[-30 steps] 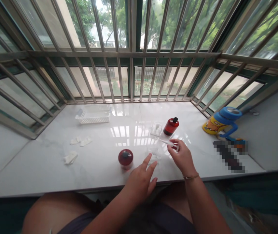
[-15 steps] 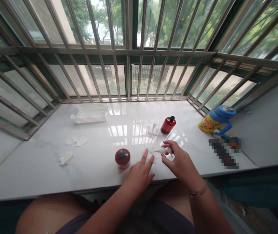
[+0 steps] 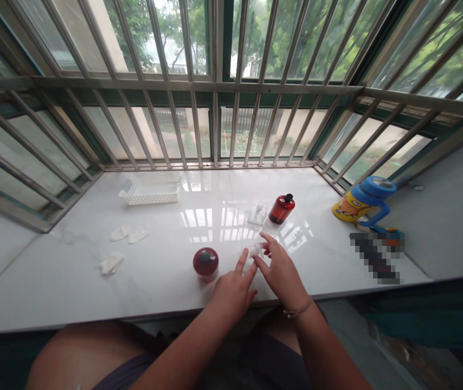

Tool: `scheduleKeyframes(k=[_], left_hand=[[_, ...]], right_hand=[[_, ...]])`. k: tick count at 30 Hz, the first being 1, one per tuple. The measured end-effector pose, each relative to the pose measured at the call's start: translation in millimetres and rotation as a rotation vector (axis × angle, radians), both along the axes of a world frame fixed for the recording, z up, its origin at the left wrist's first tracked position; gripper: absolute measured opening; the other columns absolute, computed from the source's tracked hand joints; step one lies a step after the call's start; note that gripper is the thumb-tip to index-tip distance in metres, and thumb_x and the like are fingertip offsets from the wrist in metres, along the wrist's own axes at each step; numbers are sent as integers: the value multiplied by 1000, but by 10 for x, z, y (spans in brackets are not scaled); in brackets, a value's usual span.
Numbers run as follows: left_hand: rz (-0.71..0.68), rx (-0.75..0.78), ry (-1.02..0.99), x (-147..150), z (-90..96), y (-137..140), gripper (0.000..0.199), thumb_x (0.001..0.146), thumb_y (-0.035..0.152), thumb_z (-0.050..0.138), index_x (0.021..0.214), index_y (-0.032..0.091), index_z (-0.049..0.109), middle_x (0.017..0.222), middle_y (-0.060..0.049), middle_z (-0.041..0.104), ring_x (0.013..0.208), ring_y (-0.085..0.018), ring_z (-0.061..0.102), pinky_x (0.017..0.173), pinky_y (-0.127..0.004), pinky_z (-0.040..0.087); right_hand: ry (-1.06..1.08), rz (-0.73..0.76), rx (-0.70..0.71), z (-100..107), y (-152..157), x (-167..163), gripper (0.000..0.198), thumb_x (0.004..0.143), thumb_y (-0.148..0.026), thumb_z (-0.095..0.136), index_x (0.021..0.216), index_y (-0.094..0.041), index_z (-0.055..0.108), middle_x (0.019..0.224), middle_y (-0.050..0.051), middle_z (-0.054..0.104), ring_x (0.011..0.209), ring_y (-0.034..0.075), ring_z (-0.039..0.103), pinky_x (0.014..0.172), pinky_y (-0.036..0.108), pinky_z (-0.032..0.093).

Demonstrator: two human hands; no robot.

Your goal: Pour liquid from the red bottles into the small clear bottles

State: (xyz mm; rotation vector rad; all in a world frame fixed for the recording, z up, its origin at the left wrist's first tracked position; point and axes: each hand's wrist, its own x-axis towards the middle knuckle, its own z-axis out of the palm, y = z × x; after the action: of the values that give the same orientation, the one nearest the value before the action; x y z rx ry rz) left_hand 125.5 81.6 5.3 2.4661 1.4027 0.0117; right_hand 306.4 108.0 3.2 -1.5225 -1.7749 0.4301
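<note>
My left hand (image 3: 233, 290) rests low over the counter, index and middle fingers stretched apart. Its fingertips touch the edges of a small clear-and-white piece (image 3: 256, 250), whose kind I cannot make out. From the right, my right hand (image 3: 278, 268) pinches at that piece with thumb and fingers, which hide much of it. Left of my hands stands a round bottle of dark red liquid with a black cap (image 3: 206, 262). A second red bottle with a black cap (image 3: 282, 209) stands behind my right hand, beside a clear plastic piece (image 3: 257, 213).
A white perforated basket (image 3: 150, 189) sits at the back left. Crumpled white tissue pieces (image 3: 111, 264) lie on the left. At the right stand a yellow and blue handled flask (image 3: 357, 201) and a blurred dark object (image 3: 373, 257). Metal window bars (image 3: 215, 130) close off the back.
My right hand has moved left and down, bringing the slim white pointed piece in its fingers onto the clear piece between my left fingertips. My left hand stays almost in place.
</note>
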Motion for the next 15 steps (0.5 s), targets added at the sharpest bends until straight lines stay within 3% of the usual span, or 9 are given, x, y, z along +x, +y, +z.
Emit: scheduleKeyframes(k=[6, 9, 12, 15], left_hand=[[-3, 35, 47, 14, 29, -8, 83, 99, 35, 72, 170, 32, 29, 184, -13, 7, 98, -28, 81, 75, -40, 68], [-5, 41, 59, 16, 33, -11, 83, 99, 35, 72, 170, 32, 29, 184, -14, 7, 94, -28, 81, 73, -41, 68], [-12, 37, 62, 17, 29, -9, 84, 99, 35, 72, 171, 30, 29, 183, -16, 6, 93, -30, 81, 71, -44, 69], [-14, 43, 62, 21, 18, -7, 85, 98, 34, 72, 171, 29, 28, 183, -17, 6, 93, -30, 81, 70, -44, 69]], right_hand=[[149, -11, -81, -17, -114, 40, 70, 92, -19, 56, 159, -29, 37, 138, 10, 70, 127, 28, 68, 107, 49, 58], [187, -51, -106, -39, -154, 54, 73, 88, -15, 52, 158, -27, 36, 129, 9, 72, 123, 27, 70, 106, 48, 58], [197, -146, -57, -81, -169, 72, 64, 87, -17, 54, 150, -24, 43, 115, 8, 72, 109, 26, 71, 107, 51, 56], [267, -124, -46, -114, -172, 69, 64, 86, -16, 54, 148, -25, 40, 129, 10, 71, 120, 27, 68, 111, 53, 53]])
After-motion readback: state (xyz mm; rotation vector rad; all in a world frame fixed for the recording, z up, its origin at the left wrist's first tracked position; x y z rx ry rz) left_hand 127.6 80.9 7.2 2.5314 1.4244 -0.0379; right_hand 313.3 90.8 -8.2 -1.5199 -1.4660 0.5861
